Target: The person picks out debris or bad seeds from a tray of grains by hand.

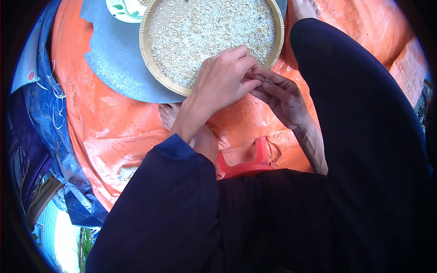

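Note:
A round woven bamboo tray (144, 45) lies at the top of the view, spread with white rice grains (209, 32) mixed with yellowish husked ones. My left hand (226, 73) is over the tray's near edge, its thumb and fingers closed in a pinch. Against it, just outside the rim at the right, my right hand (286, 100) has its thumb pressed to its fingers, palm turned up. The fingertips of both hands meet. Whatever is between them is too small or hidden to make out.
Beneath the tray is a grey-blue sheet (120, 84) with a ragged left edge. A white plate with green leaves (125, 11) stands beside the tray. Orange tarpaulin (109, 132) covers the ground. A red plastic stool (248, 169) and bare feet (167, 116) are close by.

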`<state>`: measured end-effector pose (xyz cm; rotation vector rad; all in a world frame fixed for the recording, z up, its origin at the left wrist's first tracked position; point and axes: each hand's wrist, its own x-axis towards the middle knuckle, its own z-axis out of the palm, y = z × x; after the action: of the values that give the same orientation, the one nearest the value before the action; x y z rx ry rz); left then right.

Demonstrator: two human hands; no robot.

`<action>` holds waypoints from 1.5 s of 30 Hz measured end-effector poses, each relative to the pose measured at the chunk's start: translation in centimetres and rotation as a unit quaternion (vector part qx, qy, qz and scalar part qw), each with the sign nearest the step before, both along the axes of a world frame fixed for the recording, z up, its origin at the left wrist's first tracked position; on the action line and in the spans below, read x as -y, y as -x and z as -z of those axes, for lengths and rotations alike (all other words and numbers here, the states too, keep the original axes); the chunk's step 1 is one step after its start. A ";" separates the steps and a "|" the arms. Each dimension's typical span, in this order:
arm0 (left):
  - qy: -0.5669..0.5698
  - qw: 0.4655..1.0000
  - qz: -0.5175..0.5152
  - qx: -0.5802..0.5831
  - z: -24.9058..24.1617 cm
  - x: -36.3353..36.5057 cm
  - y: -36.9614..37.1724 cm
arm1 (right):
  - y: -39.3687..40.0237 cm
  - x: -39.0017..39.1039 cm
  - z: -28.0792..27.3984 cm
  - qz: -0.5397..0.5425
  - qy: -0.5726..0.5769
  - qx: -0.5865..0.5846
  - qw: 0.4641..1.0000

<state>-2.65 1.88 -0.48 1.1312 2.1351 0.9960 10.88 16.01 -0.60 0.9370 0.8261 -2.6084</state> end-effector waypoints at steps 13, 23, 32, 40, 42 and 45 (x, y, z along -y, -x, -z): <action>-0.078 0.985 -0.024 -0.151 0.6 0.2 0.6 | 1.0 -0.7 1.2 0.025 0.059 -0.023 0.998; -0.057 0.992 -0.079 -0.080 0.3 0.9 1.1 | 2.2 -0.2 0.9 0.032 0.090 -0.030 0.995; -0.027 0.993 -0.112 -0.037 0.2 1.1 1.2 | 1.8 -1.4 0.1 0.046 0.053 -0.009 0.998; -0.018 0.991 -0.028 -0.130 1.7 0.5 0.2 | -1.0 -2.1 0.4 -0.032 -0.028 0.059 0.997; -0.016 0.991 -0.019 -0.129 1.9 0.2 -0.1 | -1.3 -2.1 0.4 -0.043 -0.032 0.072 0.996; -0.027 0.991 -0.017 -0.133 2.3 -0.4 -0.2 | -1.4 -1.8 0.5 -0.033 -0.030 0.079 0.996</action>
<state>-2.43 2.26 -2.73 1.3202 2.3547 0.9684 12.32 17.78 -1.14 1.0981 0.8822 -2.4294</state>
